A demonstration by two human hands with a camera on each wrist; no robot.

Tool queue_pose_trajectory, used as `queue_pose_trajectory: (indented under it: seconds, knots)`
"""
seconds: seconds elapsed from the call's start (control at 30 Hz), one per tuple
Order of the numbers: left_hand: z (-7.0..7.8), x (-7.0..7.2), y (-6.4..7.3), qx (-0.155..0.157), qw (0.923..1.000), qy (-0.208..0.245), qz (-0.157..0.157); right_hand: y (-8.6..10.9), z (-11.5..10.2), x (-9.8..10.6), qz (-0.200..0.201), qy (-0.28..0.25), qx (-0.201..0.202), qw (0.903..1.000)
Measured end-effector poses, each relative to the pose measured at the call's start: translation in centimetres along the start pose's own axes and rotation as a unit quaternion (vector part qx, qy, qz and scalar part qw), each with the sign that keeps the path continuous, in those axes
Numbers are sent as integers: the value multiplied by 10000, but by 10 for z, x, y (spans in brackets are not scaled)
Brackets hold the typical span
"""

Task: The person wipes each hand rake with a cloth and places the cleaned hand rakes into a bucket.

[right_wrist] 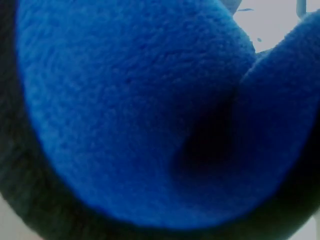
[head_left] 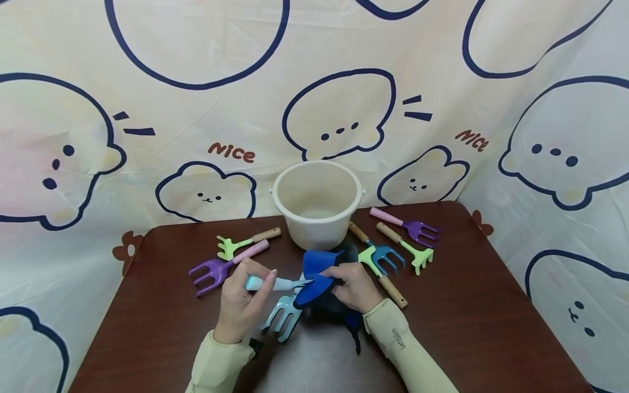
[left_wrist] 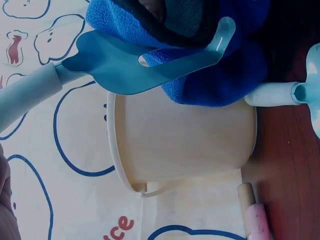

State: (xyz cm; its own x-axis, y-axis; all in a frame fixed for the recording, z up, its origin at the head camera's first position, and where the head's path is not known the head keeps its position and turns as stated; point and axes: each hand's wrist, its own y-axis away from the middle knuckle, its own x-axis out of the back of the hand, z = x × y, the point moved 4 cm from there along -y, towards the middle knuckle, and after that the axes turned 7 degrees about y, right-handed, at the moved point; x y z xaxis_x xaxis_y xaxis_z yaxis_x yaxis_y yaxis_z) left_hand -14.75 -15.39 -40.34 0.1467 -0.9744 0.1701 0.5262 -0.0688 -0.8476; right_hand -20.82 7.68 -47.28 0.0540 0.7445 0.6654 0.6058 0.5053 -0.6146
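My left hand pinches the pale blue handle of a small garden hand rake. Its teal metal head points right and meets a blue plush cloth; one bent-tipped prong shows in the left wrist view, and the cloth hides the rest. My right hand grips this dark-edged cloth, its thumb on top, folded around the rake's head. Plush blue fabric fills most of the right wrist view. Below the cloth lies a light blue hand fork, tines toward me.
A white bucket stands at the table's back. Left of it lie a green rake and a purple fork. To the right are a blue fork, a purple fork and two green rakes, one farther right.
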Motion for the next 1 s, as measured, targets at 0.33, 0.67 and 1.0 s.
queue_pose_trajectory:
  seconds: [0.33, 0.67, 1.0]
  knots:
    - [2, 0, -1, -410, 9979, -484, -95, -3, 3, 0, -393, -174, -886, 9951]
    - [11, -5, -2, -1333, 9844, -1133, 188, -6, 10, -2, -189, -602, -2625, 9629]
    - [6, 4, -2, -1721, 9741, -994, 1078, -6, 12, -1, -246, -971, -2655, 9589]
